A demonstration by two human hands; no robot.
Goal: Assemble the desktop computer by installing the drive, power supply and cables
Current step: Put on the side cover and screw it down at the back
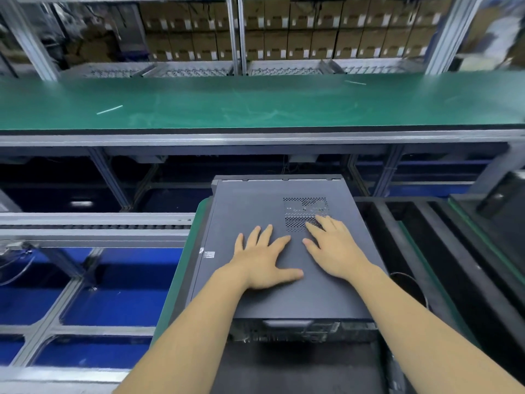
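The desktop computer [287, 251] lay on its side on a narrow green-edged tabletop [181, 268], its closed side panel facing up and its near end, with ports and a handle-like recess, hanging just past the tabletop's near edge. Both hands rested flat on that panel: the left hand [262, 261] with fingers [252, 237] spread and straight, the right hand [335, 248] likewise, its fingers [324, 221] apart and reaching onto the perforated vent grille [304, 213]. Neither hand was clamped on anything; they only pressed or steadied. The drive, power supply and cables could not be seen, the panel hiding the inside, so I judged the assembly to be either at its close or not yet opened. Beyond the case ran a long green conveyor belt [255, 100], with shelves of cardboard boxes [284, 32] behind it, blue bins [113, 294] below to the left, and black foam trays [426, 251] to the right. The risks seemed plain enough: flat palms gave no real hold, so a push toward the belt could send the case skewing off the narrow tabletop toward the rollers on the left; pressure on the thin grille might dent it; and a black cable [412, 280] looping near the right wrist could snag if the case were slid.
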